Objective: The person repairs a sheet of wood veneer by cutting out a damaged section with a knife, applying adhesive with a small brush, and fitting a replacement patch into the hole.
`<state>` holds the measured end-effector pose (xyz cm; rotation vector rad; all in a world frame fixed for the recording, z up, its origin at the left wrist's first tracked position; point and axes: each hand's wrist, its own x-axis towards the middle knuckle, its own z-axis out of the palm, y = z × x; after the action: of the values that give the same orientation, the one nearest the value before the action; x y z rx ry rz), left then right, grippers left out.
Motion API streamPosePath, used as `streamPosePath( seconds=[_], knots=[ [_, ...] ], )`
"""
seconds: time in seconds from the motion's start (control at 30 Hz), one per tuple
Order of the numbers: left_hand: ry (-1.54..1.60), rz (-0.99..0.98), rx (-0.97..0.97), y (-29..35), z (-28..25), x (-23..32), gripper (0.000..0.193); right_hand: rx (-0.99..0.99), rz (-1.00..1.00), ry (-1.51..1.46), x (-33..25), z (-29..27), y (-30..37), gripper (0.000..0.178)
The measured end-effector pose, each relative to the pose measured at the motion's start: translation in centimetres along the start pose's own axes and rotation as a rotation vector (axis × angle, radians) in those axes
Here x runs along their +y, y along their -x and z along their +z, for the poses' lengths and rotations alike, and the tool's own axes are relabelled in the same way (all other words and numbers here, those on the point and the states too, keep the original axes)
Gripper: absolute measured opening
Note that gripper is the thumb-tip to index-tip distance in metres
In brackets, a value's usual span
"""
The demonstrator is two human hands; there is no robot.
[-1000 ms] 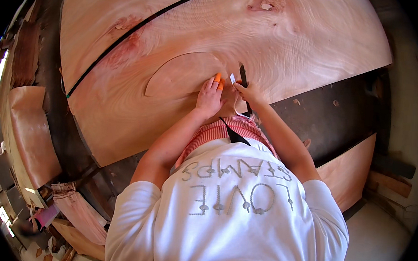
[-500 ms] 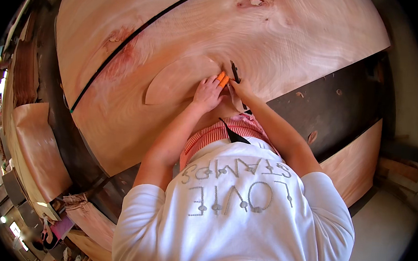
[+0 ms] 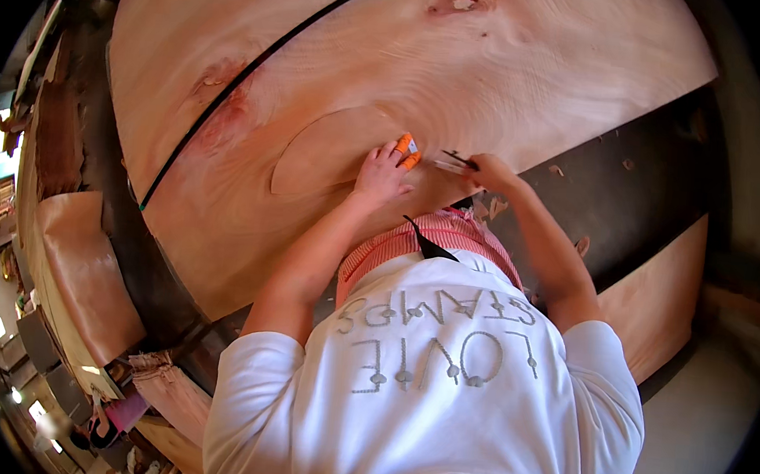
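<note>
A large thin wood veneer sheet (image 3: 532, 80) with a curving grain lies in front of me. On it rests a leaf-shaped veneer piece (image 3: 324, 149), its right end partly under my left hand. My left hand (image 3: 384, 177) lies on the piece with fingers stretched out; orange wraps cover some fingertips, and a small white patch shows between them. Over to the right, my right hand (image 3: 495, 173) is closed round a slim black tool (image 3: 462, 160), which looks like a cutter knife. A pale thin strip shows beside the tool; I cannot tell whether it is held too.
A long black strip (image 3: 232, 86) curves across the sheet's left part. Small veneer scraps (image 3: 492, 210) lie near my waist, on the dark tabletop (image 3: 613, 183). Another veneer sheet (image 3: 653, 296) is at the right. Curled veneer (image 3: 91, 270) and stacked boards stand left.
My right hand has moved right, away from my left hand, and the slim black tool has turned from upright to slanting left. The raised veneer flap by my waist no longer shows there.
</note>
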<state>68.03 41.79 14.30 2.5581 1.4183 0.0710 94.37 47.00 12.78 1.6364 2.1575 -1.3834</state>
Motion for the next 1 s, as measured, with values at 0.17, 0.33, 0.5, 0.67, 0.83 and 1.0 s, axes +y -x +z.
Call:
streamPosePath(
  seconds=[0.17, 0.33, 0.5, 0.67, 0.83, 1.0],
  knots=[
    [0.105, -0.047, 0.041, 1.1, 0.6, -0.8, 0.054, -0.124, 0.066, -0.621, -1.6, -2.5, 4.1, 0.021],
    [0.245, -0.224, 0.26, 5.4, 2.3, -3.5, 0.053, -0.128, 0.14, -0.939, -2.7, -0.8, 6.0, 0.02],
    [0.095, -0.508, 0.368, 14.3, 2.1, -6.2, 0.054, -0.197, 0.115, -0.873, -6.2, 0.7, 4.6, 0.019],
    [0.015, -0.839, 0.46, 19.2, 2.6, -6.9, 0.053, -0.246, 0.061, -0.713, -11.0, 1.4, 1.9, 0.02],
    [0.047, -0.933, 0.506, 20.3, 2.7, -7.1, 0.053, -0.298, -0.007, -0.538, -16.2, 3.1, -0.9, 0.021],
    [0.071, -0.94, 0.554, 20.4, 2.8, -7.3, 0.053, -0.357, -0.063, -0.405, -20.5, 5.0, -2.8, 0.023]
  ],
)
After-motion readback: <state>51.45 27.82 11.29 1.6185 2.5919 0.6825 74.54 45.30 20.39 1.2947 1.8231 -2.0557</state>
